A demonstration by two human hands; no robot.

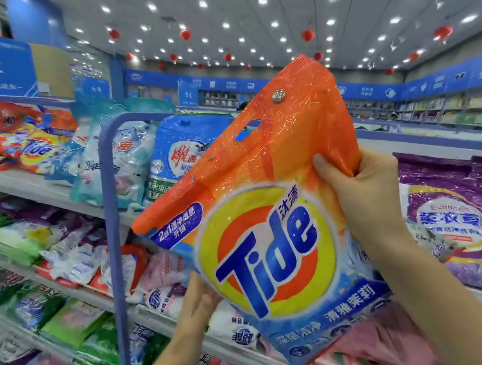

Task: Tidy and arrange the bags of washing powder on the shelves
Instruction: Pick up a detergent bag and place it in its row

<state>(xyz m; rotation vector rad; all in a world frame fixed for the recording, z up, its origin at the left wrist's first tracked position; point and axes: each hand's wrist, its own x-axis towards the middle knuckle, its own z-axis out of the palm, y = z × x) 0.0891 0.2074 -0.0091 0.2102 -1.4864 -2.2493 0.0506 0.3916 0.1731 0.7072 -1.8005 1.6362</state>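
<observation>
Two hands hold one orange Tide bag [267, 252] aloft: the right hand [367, 193] pinches its upper right edge, thumb on the front, while the left hand [198, 301] props the lower left edge, fingers hidden behind, so their curl cannot be told. The bag seems mid-carry, not yet placed; next it likely must travel up and left of the left hand to the matching Tide bags [38, 150] on the top shelf [35, 192].
</observation>
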